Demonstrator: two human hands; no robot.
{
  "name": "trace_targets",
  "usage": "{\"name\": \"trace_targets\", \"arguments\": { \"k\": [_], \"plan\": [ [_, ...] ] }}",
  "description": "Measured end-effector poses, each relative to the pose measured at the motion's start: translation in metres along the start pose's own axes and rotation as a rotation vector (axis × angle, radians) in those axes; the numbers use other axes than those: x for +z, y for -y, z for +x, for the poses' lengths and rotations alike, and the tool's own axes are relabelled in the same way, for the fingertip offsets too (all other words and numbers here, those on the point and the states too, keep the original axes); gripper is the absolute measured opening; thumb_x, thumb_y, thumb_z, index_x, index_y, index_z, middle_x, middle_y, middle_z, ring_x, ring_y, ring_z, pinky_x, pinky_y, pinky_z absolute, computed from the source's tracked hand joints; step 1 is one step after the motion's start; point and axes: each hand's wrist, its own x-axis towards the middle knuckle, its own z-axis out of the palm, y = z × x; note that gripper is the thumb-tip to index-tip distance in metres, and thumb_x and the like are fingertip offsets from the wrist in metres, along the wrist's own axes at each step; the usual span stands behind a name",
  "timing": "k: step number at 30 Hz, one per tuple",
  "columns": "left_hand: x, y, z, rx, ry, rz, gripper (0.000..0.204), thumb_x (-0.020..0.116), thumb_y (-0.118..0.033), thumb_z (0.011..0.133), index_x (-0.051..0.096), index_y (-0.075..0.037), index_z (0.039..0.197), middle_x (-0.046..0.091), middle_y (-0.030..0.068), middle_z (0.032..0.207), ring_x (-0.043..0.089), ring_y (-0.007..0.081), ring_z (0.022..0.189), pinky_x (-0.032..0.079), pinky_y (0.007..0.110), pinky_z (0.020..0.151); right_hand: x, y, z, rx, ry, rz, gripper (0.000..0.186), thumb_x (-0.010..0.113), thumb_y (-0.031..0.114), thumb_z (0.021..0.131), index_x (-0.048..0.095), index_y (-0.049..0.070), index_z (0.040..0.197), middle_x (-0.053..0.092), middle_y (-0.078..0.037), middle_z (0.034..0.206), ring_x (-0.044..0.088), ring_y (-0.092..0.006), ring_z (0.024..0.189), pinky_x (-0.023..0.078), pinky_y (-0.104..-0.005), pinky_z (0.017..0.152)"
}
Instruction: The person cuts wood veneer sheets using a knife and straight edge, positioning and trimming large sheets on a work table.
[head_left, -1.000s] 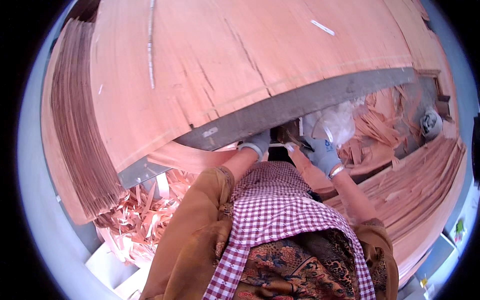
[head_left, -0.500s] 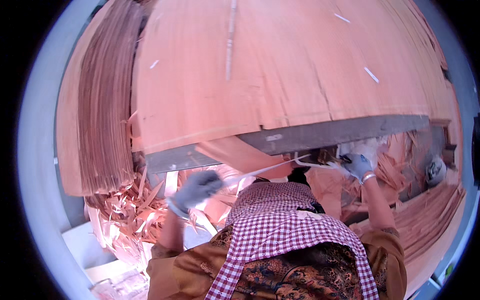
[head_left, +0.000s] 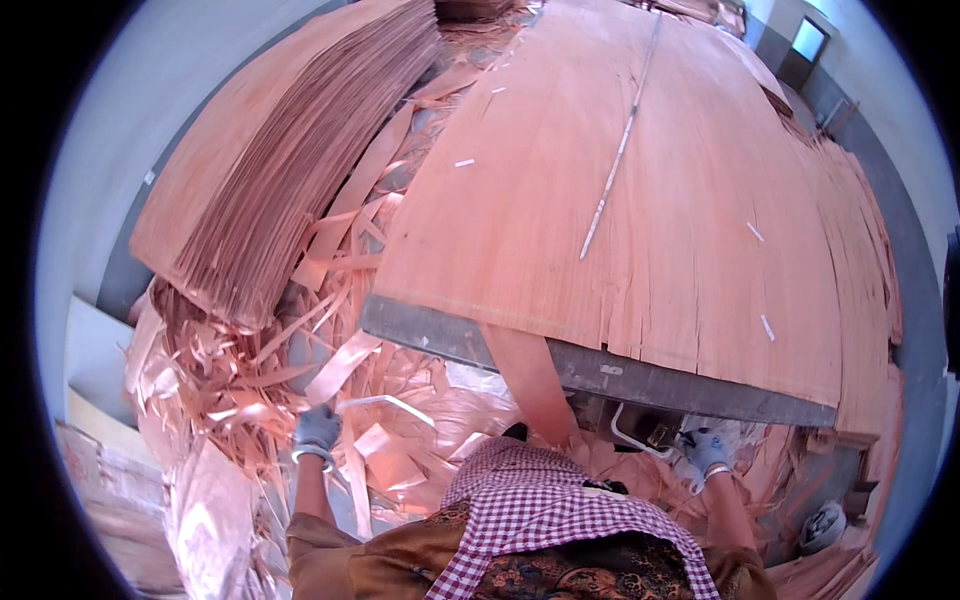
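Note:
My left hand (head_left: 317,428), in a grey glove, is out at the left over loose shavings. Its fingers look closed at one end of a thin white strip (head_left: 388,402), whose other end bends downward. My right hand (head_left: 706,449), also gloved, is below the front edge of the large wood veneer sheet (head_left: 600,200). Its fingers are curled beside a dark box with a white wire frame (head_left: 622,425); what they grip is hidden. Some white material hangs by that wrist. Between my hands, a broad veneer offcut (head_left: 528,378) slants down from the grey table edge (head_left: 450,338).
A tall stack of veneer sheets (head_left: 290,150) stands at the left. Tangled veneer scraps (head_left: 230,385) heap below it. A long marked stick (head_left: 620,150) and several short white strips lie on the large sheet. A plastic-wrapped bundle (head_left: 823,527) sits at the lower right.
The view has swung, showing more of the room. My left hand has moved outward to the left. The white strip that stretched toward my right hand is now beside my left hand only.

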Motion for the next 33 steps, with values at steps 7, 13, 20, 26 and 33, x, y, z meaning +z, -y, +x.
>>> {"name": "trace_targets", "arguments": {
  "k": [7, 13, 20, 26, 33],
  "plan": [
    [0.04, -0.154, -0.141, 0.671, 0.382, -0.439, 0.024, 0.058, -0.027, 0.09, 0.06, -0.004, 0.095, 0.064, 0.0182, 0.09, 0.062, 0.0362, 0.083, 0.048, 0.043, 0.074, -0.044, 0.152, -0.03, -0.586, 0.283, 0.693, 0.023, 0.063, 0.017, 0.089, 0.066, 0.003, 0.107, 0.068, -0.013, 0.096, 0.064, -0.0262, 0.084, 0.05, -0.0343, 0.075],
    [-0.008, -0.214, -0.193, 0.875, 0.352, -0.737, 0.02, 0.058, -0.025, 0.092, 0.062, -0.006, 0.097, 0.063, 0.0147, 0.089, 0.062, 0.0322, 0.085, 0.049, 0.039, 0.075, -0.048, 0.274, -0.062, -0.953, 0.662, 0.946, 0.031, 0.061, 0.018, 0.093, 0.061, 0.001, 0.119, 0.065, -0.01, 0.109, 0.06, -0.0174, 0.101, 0.047, -0.0311, 0.089],
    [-0.023, -0.144, -0.175, 0.64, 0.084, -0.878, 0.015, 0.066, -0.018, 0.086, 0.064, -0.003, 0.088, 0.063, 0.0125, 0.08, 0.062, 0.0282, 0.072, 0.05, 0.037, 0.065, -0.048, 0.362, -0.058, -0.84, 1.045, 0.87, 0.028, 0.06, 0.01, 0.094, 0.06, -0.001, 0.12, 0.065, -0.003, 0.101, 0.058, -0.0098, 0.091, 0.048, -0.0263, 0.083],
    [-0.044, -0.031, -0.125, 0.233, 0.129, -1.081, 0.014, 0.067, -0.015, 0.087, 0.064, -0.002, 0.091, 0.063, 0.007, 0.076, 0.06, 0.0143, 0.067, 0.049, 0.029, 0.062, -0.02, 0.507, -0.054, -0.975, 0.965, 0.688, 0.02, 0.062, 0.01, 0.09, 0.063, 0.0, 0.108, 0.066, -0.004, 0.092, 0.06, -0.0101, 0.082, 0.05, -0.0261, 0.075],
    [-0.074, 0.094, -0.07, -0.044, 0.128, -1.597, 0.012, 0.063, -0.009, 0.09, 0.062, 0.002, 0.096, 0.063, 0.0051, 0.088, 0.058, 0.0107, 0.077, 0.048, 0.026, 0.067, 0.007, 0.682, -0.06, -1.044, 0.999, 0.655, 0.022, 0.061, 0.022, 0.091, 0.064, 0.003, 0.102, 0.066, -0.005, 0.086, 0.061, -0.0132, 0.078, 0.049, -0.0289, 0.072]
  ]
}}
